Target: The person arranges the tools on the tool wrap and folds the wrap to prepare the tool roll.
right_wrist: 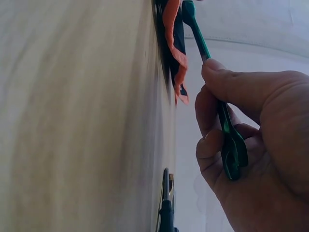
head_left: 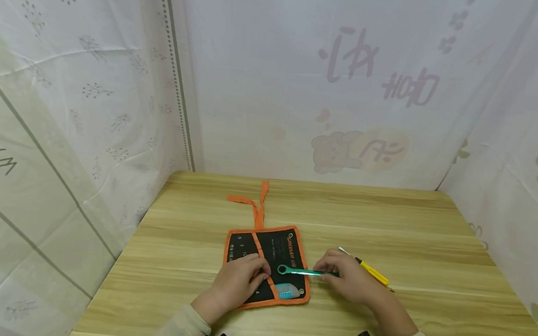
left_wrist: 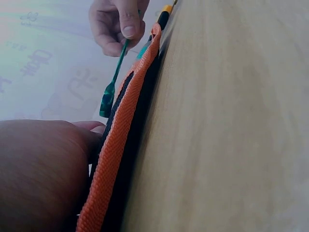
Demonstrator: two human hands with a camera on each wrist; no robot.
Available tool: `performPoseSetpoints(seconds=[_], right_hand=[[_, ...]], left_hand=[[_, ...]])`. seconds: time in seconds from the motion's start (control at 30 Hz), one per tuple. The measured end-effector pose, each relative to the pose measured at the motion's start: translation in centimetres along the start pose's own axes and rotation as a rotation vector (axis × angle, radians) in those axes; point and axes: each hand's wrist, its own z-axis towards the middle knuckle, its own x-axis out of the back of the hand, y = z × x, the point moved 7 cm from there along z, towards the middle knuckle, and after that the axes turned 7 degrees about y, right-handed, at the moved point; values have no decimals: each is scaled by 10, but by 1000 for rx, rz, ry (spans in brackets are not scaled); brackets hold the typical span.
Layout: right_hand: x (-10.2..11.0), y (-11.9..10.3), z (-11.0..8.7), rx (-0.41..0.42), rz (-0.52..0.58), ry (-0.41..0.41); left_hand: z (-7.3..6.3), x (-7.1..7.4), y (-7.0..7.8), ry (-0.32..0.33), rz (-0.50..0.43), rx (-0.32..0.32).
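Note:
A black tool pouch [head_left: 280, 250] with orange trim and orange ties lies flat on the wooden table. My left hand [head_left: 239, 278] lies over its lower left part, thumb and index finger pinching the orange pocket edge. My right hand [head_left: 348, 276] holds a shiny green combination wrench [head_left: 300, 271] between thumb and fingers. The wrench's ring end points left, over the pouch, close to the left fingertips. In the right wrist view, the open end of the wrench [right_wrist: 234, 152] lies inside the palm. A grey and turquoise utility knife [head_left: 288, 291] sits partly in a pouch pocket, its lower part hidden.
Behind the right hand, a yellow and black screwdriver [head_left: 374, 273] lies on the table [head_left: 390, 223]; the hand covers part of it. Orange ties [head_left: 260, 210] stretch from the pouch toward the back edge. Patterned cloth [head_left: 258, 80] hangs behind and on both sides.

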Motion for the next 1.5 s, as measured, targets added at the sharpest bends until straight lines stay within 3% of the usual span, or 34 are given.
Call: performPoseSetpoints(seconds=[0.37, 0.7, 0.97, 1.5], right_hand=[[-9, -12, 11, 85, -78, -47], [-16, -16, 17, 37, -50, -93], [-24, -21, 23, 53, -49, -105], [-36, -26, 23, 62, -100, -134]], left_hand=[[0, -1, 0, 14, 8, -12], [0, 1, 2, 31, 8, -47], [-2, 0, 2, 31, 17, -61], [-1, 0, 1, 0, 21, -39]])
